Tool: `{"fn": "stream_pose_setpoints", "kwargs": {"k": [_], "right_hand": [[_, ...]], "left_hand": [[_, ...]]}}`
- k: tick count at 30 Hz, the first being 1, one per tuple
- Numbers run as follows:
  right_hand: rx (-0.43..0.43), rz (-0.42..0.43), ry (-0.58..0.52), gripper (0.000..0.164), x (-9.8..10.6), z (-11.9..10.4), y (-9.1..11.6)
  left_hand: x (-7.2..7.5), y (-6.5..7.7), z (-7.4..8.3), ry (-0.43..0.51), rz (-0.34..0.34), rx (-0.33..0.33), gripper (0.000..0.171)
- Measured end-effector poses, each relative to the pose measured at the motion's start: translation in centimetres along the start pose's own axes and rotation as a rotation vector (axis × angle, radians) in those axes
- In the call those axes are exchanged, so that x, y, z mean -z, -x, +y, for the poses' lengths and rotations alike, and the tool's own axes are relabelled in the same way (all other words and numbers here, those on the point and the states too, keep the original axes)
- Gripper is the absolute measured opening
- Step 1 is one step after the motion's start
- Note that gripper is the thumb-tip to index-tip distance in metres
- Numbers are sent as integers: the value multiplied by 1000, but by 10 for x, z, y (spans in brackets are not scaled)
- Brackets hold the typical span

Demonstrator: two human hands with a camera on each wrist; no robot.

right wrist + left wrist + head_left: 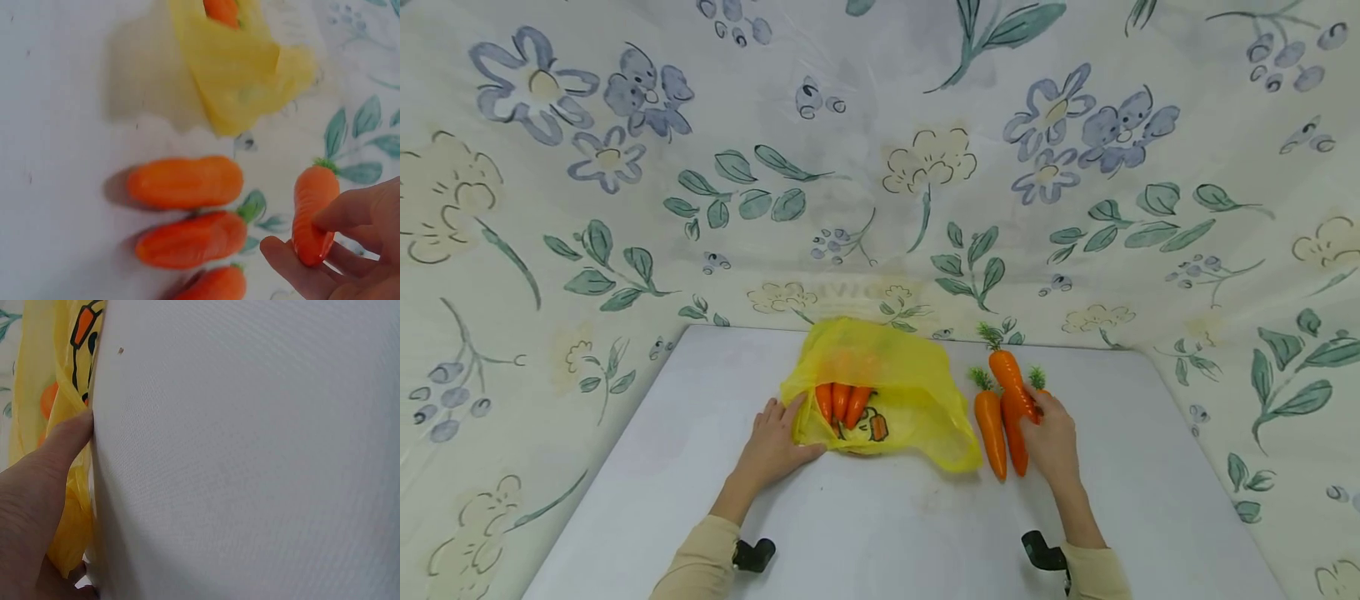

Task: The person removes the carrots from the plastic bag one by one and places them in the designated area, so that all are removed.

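A yellow plastic bag [925,425] with a cartoon print lies on the table, its mouth toward me. Inside are several orange carrots [840,402], tips at the opening. My left hand [778,446] rests at the bag's left front corner, fingers spread, thumb [74,434] against the lower rim. To the right of the bag, my right hand [1052,437] holds a toy-looking carrot [312,200] between thumb and fingers, green top pointing away. Under and beside it lie 3 more carrots; the leftmost carrot [991,429] is unobstructed, while the hand partly hides the rightmost in the head view.
The white table [910,542] ends at the back against a hanging floral cloth [880,208], which also surrounds both sides. A black wrist camera [754,554] sits on the left wrist, another black camera [1043,550] on the right.
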State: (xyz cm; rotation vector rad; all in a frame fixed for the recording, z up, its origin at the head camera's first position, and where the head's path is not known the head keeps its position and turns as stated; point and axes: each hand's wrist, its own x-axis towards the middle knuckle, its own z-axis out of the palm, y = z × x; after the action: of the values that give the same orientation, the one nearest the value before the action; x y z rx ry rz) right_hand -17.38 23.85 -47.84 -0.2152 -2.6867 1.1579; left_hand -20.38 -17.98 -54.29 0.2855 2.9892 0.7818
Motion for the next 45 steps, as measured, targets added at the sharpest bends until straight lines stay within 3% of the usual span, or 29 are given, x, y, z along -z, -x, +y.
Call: {"fn": "stream_pose_setpoints", "kwargs": {"k": [10,18,35,45], "right_hand": [[-132,98,3,51,28,45,2],[-261,67,-14,54,36,70,5],[-279,31,52,50,27,84,11],[-300,-68,173,53,23,81,8]], "left_hand": [[-1,0,0,2,1,-3,92],[-1,1,1,-4,3,-2,92],[0,3,3,-19,4,-7,92],[0,3,2,-6,-3,0,92]]}}
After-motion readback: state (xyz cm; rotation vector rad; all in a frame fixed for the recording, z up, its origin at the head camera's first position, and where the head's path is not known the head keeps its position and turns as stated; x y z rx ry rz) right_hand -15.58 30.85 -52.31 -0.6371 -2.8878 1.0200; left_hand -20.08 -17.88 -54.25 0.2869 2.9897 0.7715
